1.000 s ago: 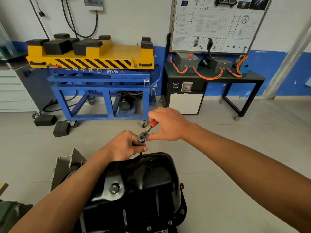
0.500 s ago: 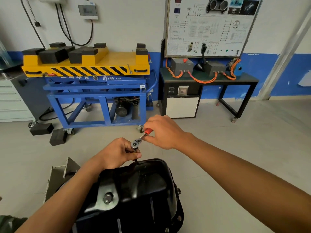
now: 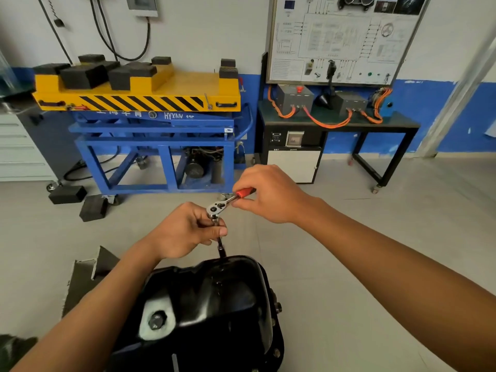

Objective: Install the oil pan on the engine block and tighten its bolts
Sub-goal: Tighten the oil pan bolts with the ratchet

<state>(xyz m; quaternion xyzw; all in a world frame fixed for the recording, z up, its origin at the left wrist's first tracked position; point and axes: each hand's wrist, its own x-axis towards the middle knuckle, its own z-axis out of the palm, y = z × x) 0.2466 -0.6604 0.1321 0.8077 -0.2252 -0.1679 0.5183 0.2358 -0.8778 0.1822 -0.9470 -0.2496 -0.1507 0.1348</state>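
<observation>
Your right hand [image 3: 271, 194] is carrying the red handle of the ratchet wrench [image 3: 218, 207] slightly farther from the oil pan [image 3: 214, 304] than half a second ago, while your left hand [image 3: 185, 232] is staying in place under the wrench head. Your right fingers are curling round the red grip. Your left thumb and fingers are pinching the extension bar [image 3: 220, 247] just below the wrench head, keeping it close to upright. That bar is reaching down to the far edge of the black oil pan. The pan is lying below both hands and nearer to you, between your forearms. Its drain plug [image 3: 157, 319] is showing on the near left side, and small bolts [image 3: 276, 353] are showing along its right rim. Beyond your hands, a blue and yellow cart [image 3: 150, 103] is standing by the wall.
</observation>
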